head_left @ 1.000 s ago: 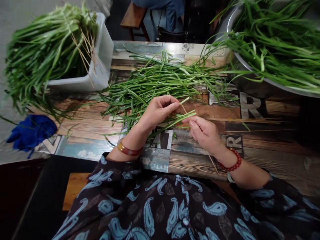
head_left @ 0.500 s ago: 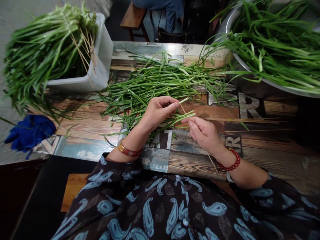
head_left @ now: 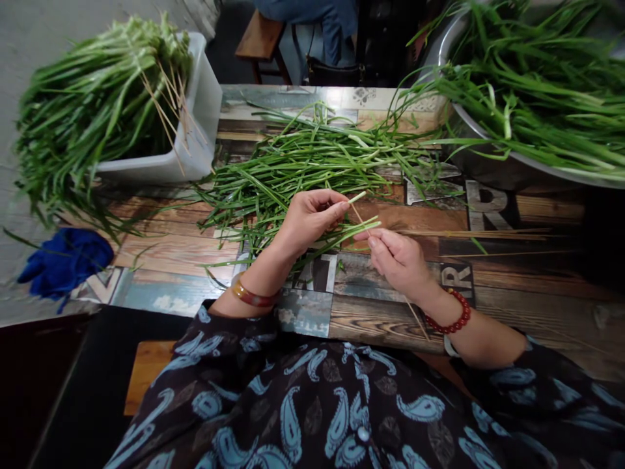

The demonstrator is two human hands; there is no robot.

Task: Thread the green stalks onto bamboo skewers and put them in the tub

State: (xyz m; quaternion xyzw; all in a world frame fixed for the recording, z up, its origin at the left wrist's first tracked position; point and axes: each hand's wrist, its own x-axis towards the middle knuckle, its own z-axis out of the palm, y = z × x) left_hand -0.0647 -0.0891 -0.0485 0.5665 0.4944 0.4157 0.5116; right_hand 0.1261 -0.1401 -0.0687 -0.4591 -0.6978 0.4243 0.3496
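Note:
Pinched between the thumb and finger of my left hand [head_left: 312,218] is a garlic chive [head_left: 358,197], its pale cut end pointing to the right. My right hand [head_left: 399,262] is closed on a thin bamboo skewer [head_left: 360,215]. The skewer's upper end meets the chive at my left fingertips, and its lower end shows below my right palm. Several more chive stalks [head_left: 364,226] cross the skewer just above my right fingers; whether they are pierced I cannot tell. Behind my left hand a loose pile of garlic chives [head_left: 312,153] covers the middle of the table.
At the left, a white plastic bin [head_left: 202,104] holds skewered chives. A metal basin [head_left: 452,45] heaped with chives stands right. Several bamboo skewers [head_left: 488,233] lie right of my hands. A blue cloth [head_left: 68,264] lies far left. Across the table, a person's legs [head_left: 312,19] show beside a stool [head_left: 260,36].
Both hands keep the same hold and have barely moved. The whole view has shifted slightly.

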